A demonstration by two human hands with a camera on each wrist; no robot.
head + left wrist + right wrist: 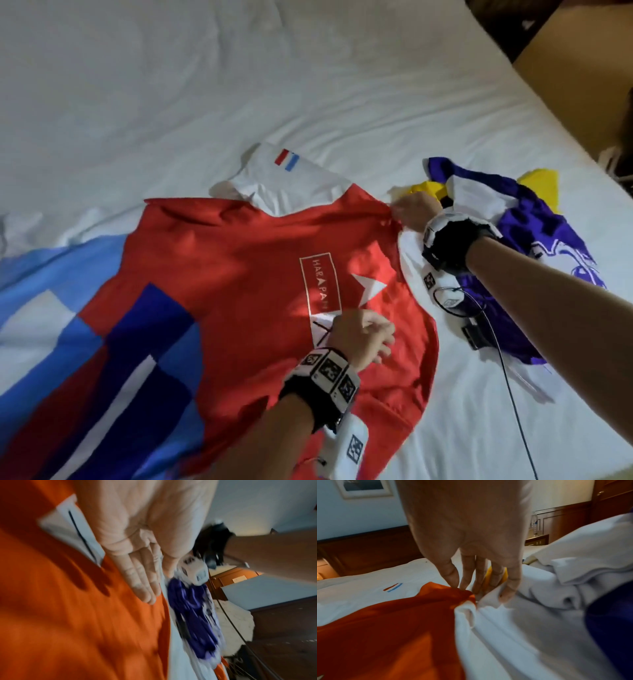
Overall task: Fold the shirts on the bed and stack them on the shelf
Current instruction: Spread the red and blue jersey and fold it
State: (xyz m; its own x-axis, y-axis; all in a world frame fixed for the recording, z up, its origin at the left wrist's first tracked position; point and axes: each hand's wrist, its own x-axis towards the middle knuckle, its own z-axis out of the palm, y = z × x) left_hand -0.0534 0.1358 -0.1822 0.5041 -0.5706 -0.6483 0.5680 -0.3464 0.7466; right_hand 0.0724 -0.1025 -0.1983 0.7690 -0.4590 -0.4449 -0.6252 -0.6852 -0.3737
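Covering most of the white bed [308, 85], the red shirt [239, 274] lies spread flat under both hands, and a crumpled purple, white and yellow shirt [534, 233] lies just beside the right fingers, on their outer side. The right hand [416, 210] pinches the red shirt's shoulder edge between thumb and fingertips [453, 580]. The left hand [363, 337] has its fingers [144, 582] straight and together, flat above the red cloth near the white print; I cannot tell whether they touch it.
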